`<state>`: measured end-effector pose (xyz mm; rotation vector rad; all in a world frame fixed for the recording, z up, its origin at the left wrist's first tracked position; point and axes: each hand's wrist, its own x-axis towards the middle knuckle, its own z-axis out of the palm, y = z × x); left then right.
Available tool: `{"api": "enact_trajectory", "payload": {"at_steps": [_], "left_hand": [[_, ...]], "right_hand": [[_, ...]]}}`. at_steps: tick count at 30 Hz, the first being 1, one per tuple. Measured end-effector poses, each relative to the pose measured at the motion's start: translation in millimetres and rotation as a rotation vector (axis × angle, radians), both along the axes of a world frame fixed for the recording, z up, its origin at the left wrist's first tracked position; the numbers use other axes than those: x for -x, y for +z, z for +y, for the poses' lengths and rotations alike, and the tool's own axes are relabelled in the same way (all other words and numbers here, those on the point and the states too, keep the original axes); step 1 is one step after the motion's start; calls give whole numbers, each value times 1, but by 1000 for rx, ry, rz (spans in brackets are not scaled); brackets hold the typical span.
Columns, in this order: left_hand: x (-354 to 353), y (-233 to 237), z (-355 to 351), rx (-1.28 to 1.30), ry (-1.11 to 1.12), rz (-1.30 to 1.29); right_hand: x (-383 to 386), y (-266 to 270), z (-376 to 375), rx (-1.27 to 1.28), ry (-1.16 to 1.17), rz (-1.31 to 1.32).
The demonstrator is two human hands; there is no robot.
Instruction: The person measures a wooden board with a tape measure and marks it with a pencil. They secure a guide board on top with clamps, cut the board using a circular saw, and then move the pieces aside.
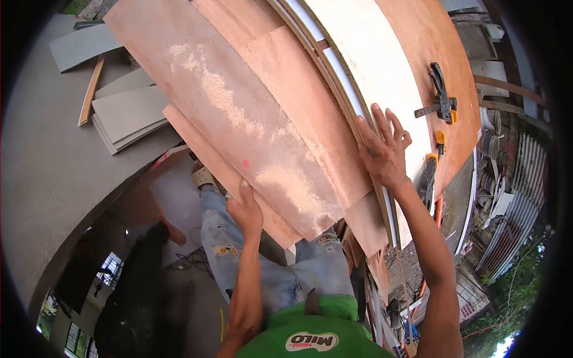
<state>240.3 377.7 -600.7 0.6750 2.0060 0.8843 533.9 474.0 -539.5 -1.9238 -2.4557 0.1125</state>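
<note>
Reddish plywood sheets (233, 113) lie in front of me, with pale sawdust (221, 95) scattered over the top one. My left hand (245, 209) rests at the near left edge, its thumb on top of a narrow board (221, 167) and its other fingers mostly hidden. Farther right, my right hand (385, 146) lies with fingers spread on a long layered strip (343, 71) with a white core. Beyond that strip is a cream-coloured panel (382, 65), and beside it an orange-brown plywood sheet (447, 36).
Black clamps with orange pads (443, 101) sit on the right-hand plywood. Grey board pieces (128, 113) and a thin wooden stick (91, 89) lie at the upper left. Corrugated metal sheets (519, 203) stand at the far right. Cables (194, 261) lie on the floor below.
</note>
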Motion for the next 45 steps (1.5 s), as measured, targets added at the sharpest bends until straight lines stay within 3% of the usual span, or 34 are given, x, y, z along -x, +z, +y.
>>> {"api": "enact_trajectory", "payload": {"at_steps": [2,9,11,15,21,22,24,25,27,28,30,32,36,38,45], "left_hand": [[0,5,5,-60,5,-56],[7,-3,6,-73,15,-83],[10,1,8,40,-37,6],[9,-15,5,-38,-20,49],[11,0,8,114,-45,-14],[11,1,10,99,-45,-7],[12,3,11,-182,121,-107],[29,5,12,-110,-60,-45],[44,15,28,-147,-111,-55],[52,17,36,-186,-166,-70],[71,8,46,-226,-210,-106],[93,7,55,-197,-376,-48],[124,24,75,-134,-423,-122],[139,29,81,-184,-615,27],[168,37,83,-139,-661,46]], "right_hand": [[-9,7,1,66,-3,103],[-10,-1,-3,58,7,64],[-18,0,-5,48,47,3],[-30,-6,-9,44,47,35],[-16,-1,-10,-20,12,16],[-10,3,-13,-41,-28,46],[31,26,-36,17,-81,166],[59,29,-54,78,-108,297],[112,33,-80,319,-147,312],[137,31,-80,314,-148,311],[172,25,-80,575,-416,55],[177,7,-88,515,-498,77],[163,8,-100,289,-379,183],[157,12,-99,255,-351,174],[122,-2,-105,181,-318,184]]}}
